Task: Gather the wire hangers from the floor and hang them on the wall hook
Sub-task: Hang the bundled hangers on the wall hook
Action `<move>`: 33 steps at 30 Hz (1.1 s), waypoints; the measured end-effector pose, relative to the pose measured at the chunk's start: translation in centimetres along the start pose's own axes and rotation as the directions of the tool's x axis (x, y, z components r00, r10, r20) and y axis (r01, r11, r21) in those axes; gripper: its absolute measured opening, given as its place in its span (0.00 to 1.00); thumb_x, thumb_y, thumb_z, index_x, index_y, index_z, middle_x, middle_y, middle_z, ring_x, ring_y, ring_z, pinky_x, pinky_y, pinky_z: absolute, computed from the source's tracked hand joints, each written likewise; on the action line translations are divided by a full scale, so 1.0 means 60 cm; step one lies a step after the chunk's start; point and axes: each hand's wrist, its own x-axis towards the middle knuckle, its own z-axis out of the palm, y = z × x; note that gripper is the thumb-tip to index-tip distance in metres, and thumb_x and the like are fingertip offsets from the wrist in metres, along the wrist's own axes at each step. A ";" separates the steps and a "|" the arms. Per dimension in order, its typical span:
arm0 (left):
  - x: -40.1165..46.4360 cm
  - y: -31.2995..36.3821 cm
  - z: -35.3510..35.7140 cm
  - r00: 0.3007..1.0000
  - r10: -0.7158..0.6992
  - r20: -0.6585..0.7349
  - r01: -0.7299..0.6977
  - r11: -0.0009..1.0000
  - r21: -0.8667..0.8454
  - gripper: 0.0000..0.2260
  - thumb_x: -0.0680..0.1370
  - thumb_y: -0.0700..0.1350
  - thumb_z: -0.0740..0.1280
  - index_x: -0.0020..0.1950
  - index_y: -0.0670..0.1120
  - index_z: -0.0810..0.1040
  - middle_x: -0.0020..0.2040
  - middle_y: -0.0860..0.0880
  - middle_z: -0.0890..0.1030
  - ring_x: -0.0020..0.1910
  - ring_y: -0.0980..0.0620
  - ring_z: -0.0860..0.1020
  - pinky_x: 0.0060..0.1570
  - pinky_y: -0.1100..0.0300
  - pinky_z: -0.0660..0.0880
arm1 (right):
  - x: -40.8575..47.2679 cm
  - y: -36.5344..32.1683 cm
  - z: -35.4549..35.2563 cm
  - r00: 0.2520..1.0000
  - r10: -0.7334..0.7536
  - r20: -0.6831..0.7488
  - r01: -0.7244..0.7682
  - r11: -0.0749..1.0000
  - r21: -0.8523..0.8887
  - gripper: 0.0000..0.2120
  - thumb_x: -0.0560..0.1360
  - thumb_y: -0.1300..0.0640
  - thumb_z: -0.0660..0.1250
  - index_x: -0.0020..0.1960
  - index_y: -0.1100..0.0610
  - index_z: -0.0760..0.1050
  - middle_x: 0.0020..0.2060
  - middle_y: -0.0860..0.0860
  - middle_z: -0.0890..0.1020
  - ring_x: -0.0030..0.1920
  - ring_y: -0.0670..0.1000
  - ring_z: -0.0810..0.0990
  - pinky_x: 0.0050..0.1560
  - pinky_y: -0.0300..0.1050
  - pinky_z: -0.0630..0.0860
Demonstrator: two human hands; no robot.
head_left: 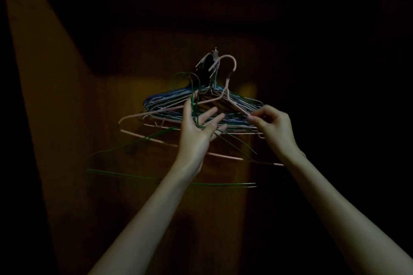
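Bundle of blue and white wire hangers (pixel 201 107) hung on small wall hook (pixel 215 53), pink hanger (pixel 225 91) raised with its curved top just beside the hook, green hangers (pixel 169 176) dangled lower, tilted.

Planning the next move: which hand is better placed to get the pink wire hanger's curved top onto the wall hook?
Right, probably. The right hand pinches the pink wire hanger just below the small metal wall hook; the left hand is looped with green wire hangers.
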 end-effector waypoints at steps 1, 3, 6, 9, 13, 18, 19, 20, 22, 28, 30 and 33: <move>0.013 -0.001 -0.002 1.000 0.008 -0.005 -0.008 1.000 0.010 0.32 0.78 0.30 0.59 0.74 0.57 0.53 0.62 0.43 0.75 0.57 0.52 0.79 0.53 0.56 0.79 | 0.018 0.001 0.006 1.000 -0.011 -0.021 0.011 1.000 -0.004 0.05 0.73 0.60 0.68 0.40 0.53 0.76 0.36 0.46 0.78 0.38 0.44 0.76 0.38 0.36 0.72; 0.040 -0.004 -0.006 0.999 0.033 -0.009 -0.032 0.999 0.015 0.31 0.78 0.30 0.59 0.73 0.57 0.55 0.61 0.43 0.75 0.56 0.51 0.79 0.53 0.56 0.79 | 0.057 0.004 0.016 0.998 -0.027 -0.063 0.027 1.000 -0.014 0.06 0.73 0.59 0.69 0.39 0.51 0.76 0.35 0.45 0.78 0.37 0.44 0.76 0.39 0.37 0.72; 0.077 -0.007 -0.009 0.997 0.077 0.004 -0.077 0.997 0.024 0.29 0.78 0.30 0.59 0.71 0.57 0.57 0.61 0.42 0.76 0.56 0.51 0.80 0.54 0.55 0.79 | 0.109 0.015 0.034 0.994 -0.035 -0.101 0.028 0.998 -0.063 0.04 0.74 0.58 0.69 0.40 0.51 0.76 0.36 0.44 0.78 0.39 0.44 0.76 0.41 0.39 0.72; 0.102 -0.015 -0.014 0.995 0.095 0.003 -0.095 0.995 0.019 0.29 0.78 0.30 0.59 0.69 0.59 0.58 0.61 0.42 0.76 0.56 0.51 0.80 0.55 0.54 0.78 | 0.148 0.037 0.052 0.993 -0.050 -0.111 0.035 0.990 -0.136 0.02 0.74 0.57 0.68 0.43 0.53 0.78 0.40 0.48 0.79 0.43 0.48 0.77 0.45 0.43 0.74; 0.126 -0.033 -0.021 0.996 0.092 0.000 -0.092 0.996 0.019 0.28 0.78 0.29 0.59 0.66 0.60 0.59 0.60 0.43 0.77 0.56 0.51 0.80 0.55 0.54 0.78 | 0.182 0.066 0.066 0.993 -0.029 -0.113 0.001 0.970 -0.244 0.02 0.73 0.56 0.69 0.44 0.54 0.79 0.45 0.50 0.76 0.47 0.49 0.75 0.50 0.48 0.75; 0.143 -0.046 -0.029 0.996 0.086 -0.019 -0.085 0.996 0.023 0.29 0.78 0.30 0.59 0.65 0.61 0.59 0.61 0.42 0.77 0.56 0.50 0.80 0.54 0.54 0.79 | 0.194 0.080 0.076 0.993 -0.058 -0.102 0.035 0.977 -0.209 0.03 0.72 0.58 0.70 0.46 0.53 0.80 0.46 0.50 0.79 0.46 0.47 0.75 0.46 0.43 0.72; 0.146 -0.049 -0.030 0.996 0.081 -0.021 -0.081 0.997 0.022 0.29 0.78 0.29 0.59 0.66 0.61 0.59 0.61 0.42 0.76 0.57 0.50 0.80 0.54 0.54 0.79 | 0.196 0.082 0.078 0.994 -0.056 -0.095 0.034 0.975 -0.221 0.03 0.72 0.59 0.70 0.45 0.53 0.80 0.46 0.50 0.78 0.46 0.47 0.75 0.46 0.43 0.72; 0.148 -0.052 -0.030 0.997 0.077 -0.020 -0.076 0.997 0.022 0.29 0.78 0.29 0.59 0.67 0.60 0.58 0.61 0.41 0.76 0.57 0.49 0.80 0.54 0.54 0.79 | 0.199 0.084 0.080 0.995 -0.050 -0.088 0.029 0.973 -0.231 0.02 0.72 0.59 0.70 0.45 0.53 0.80 0.46 0.50 0.78 0.46 0.47 0.75 0.46 0.43 0.72; 0.150 -0.056 -0.031 0.997 0.069 -0.017 -0.069 0.997 0.025 0.30 0.78 0.29 0.59 0.70 0.58 0.57 0.62 0.40 0.76 0.57 0.49 0.79 0.54 0.54 0.79 | 0.202 0.089 0.082 0.999 -0.030 -0.045 0.019 0.973 -0.231 0.02 0.72 0.59 0.70 0.44 0.53 0.80 0.45 0.50 0.78 0.45 0.47 0.74 0.45 0.44 0.72; 0.155 -0.069 -0.034 0.998 0.061 -0.021 -0.061 0.998 0.029 0.33 0.78 0.30 0.60 0.75 0.55 0.53 0.60 0.41 0.77 0.57 0.48 0.80 0.54 0.53 0.79 | 0.192 0.100 0.084 0.999 -0.027 -0.020 0.021 0.960 -0.280 0.02 0.72 0.57 0.70 0.43 0.51 0.79 0.44 0.49 0.77 0.45 0.48 0.75 0.45 0.49 0.75; 0.155 -0.073 -0.033 0.998 0.058 -0.013 -0.057 0.998 0.038 0.33 0.78 0.30 0.60 0.75 0.55 0.53 0.59 0.43 0.77 0.56 0.49 0.80 0.54 0.54 0.79 | 0.187 0.099 0.085 0.998 -0.038 -0.040 0.022 0.939 -0.343 0.02 0.72 0.55 0.70 0.45 0.50 0.79 0.43 0.49 0.75 0.44 0.48 0.74 0.43 0.48 0.74; 0.155 -0.079 -0.032 0.999 0.052 -0.005 -0.051 0.997 0.049 0.32 0.78 0.30 0.60 0.74 0.56 0.54 0.59 0.43 0.77 0.56 0.50 0.80 0.54 0.54 0.79 | 0.177 0.093 0.085 0.995 -0.070 -0.066 0.037 0.912 -0.408 0.04 0.73 0.53 0.69 0.48 0.50 0.79 0.43 0.49 0.76 0.43 0.48 0.74 0.38 0.44 0.70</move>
